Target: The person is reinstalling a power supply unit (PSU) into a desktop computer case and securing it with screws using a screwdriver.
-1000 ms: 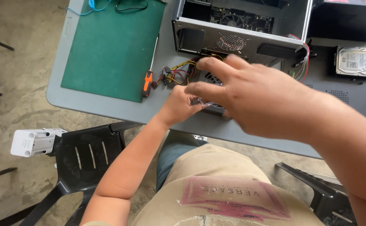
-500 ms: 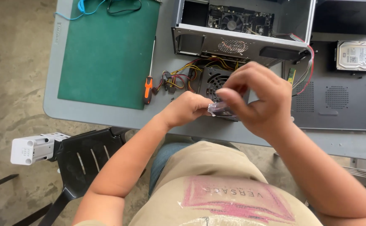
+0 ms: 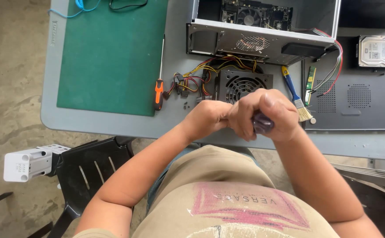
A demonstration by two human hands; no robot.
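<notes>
Head view: right hand (image 3: 265, 114) fisted around dark, rounded, glossy handle (image 3: 262, 123); left hand (image 3: 208, 118) curled closed, touching it. Both over grey table (image 3: 113, 125) edge, near black vented metal fan box (image 3: 243, 84). Orange-gripped screwdriver (image 3: 158, 93) beside flat green mat (image 3: 113, 53).

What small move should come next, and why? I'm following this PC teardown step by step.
Probably lower the dark-handled tool toward the power supply unit just beyond the hands. The right hand is closed around the tool's handle, the left hand meets it at the front, and both are above the table edge. What the left hand pinches is hidden.
</notes>
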